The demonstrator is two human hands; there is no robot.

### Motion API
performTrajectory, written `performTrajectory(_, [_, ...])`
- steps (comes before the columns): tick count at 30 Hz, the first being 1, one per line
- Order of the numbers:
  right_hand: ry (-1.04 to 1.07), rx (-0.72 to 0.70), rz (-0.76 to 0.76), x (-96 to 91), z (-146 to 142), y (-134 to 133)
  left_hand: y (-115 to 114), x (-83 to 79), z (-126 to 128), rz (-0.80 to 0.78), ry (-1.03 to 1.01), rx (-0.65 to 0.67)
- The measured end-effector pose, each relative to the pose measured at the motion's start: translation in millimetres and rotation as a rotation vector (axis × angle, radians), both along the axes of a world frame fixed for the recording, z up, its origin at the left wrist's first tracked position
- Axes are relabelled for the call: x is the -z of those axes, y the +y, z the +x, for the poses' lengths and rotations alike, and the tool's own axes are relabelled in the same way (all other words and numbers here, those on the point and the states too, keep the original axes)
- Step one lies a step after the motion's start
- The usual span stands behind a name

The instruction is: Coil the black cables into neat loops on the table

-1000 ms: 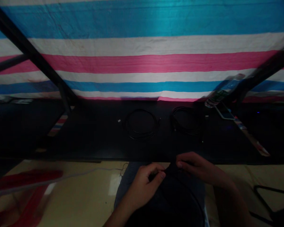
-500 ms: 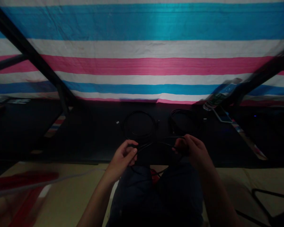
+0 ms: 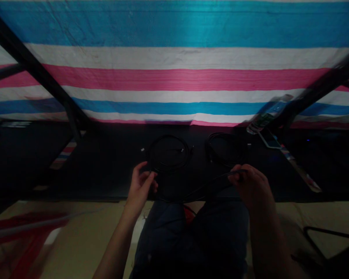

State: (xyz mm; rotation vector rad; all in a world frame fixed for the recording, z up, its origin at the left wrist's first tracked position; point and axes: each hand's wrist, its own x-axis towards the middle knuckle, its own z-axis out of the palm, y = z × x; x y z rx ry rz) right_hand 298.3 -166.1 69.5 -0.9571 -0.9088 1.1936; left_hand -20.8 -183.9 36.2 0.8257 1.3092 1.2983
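Observation:
My left hand (image 3: 141, 185) is at the table's near edge, thumb and fingers pinched on a thin black cable. My right hand (image 3: 250, 184) is closed around the same black cable (image 3: 203, 188) farther right. Between the hands the cable sags in a loose curve over the table edge, above my lap. Just beyond my left hand lies a coiled black cable (image 3: 189, 155), with a small pale-tipped plug (image 3: 182, 150) inside its ring. A second coiled cable (image 3: 211, 153) lies beyond my right hand. Dim light hides the fingertips' exact grip.
The black table (image 3: 113, 155) spans the view. A clear bottle (image 3: 266, 118) with a green label leans at the back right, beside a phone (image 3: 270, 139). Black frame bars (image 3: 31, 66) slope along both sides before a striped sheet (image 3: 174, 77).
My hands have moved apart, left hand leftward and right hand rightward. The cable between them now hangs in one wider curve, and a pale-tipped plug shows inside the left coil.

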Motion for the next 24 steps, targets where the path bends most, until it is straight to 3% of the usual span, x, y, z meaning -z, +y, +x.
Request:
performTrajectory(3, [-0.013,0.056,0.010,-6.1,-12,5,6,-1.9,-6,0.068,0.282,0.078])
performTrajectory(7, [0.004,0.055,0.005,-13.6,-29,12,14,-23.1,-9,0.258,0.618,0.283])
performTrajectory(10, [0.030,0.028,0.023,-18.5,-42,15,24,-36.3,-9,0.371,0.721,0.412])
performTrajectory(15, [0.106,0.000,-0.011,-21.5,-59,19,31,-39.9,-13,0.427,0.791,0.388])
performTrajectory(18, [0.107,0.008,-0.021,-19.1,-57,22,19,-56.6,-20,0.440,0.764,0.476])
performTrajectory(21, [0.088,-0.008,-0.043,-16.0,-51,27,0,-88.8,-30,0.380,0.554,0.547])
performTrajectory(24, [0.077,-0.050,-0.069,-15.4,-53,30,-23,-116.5,-43,0.256,0.220,0.416])
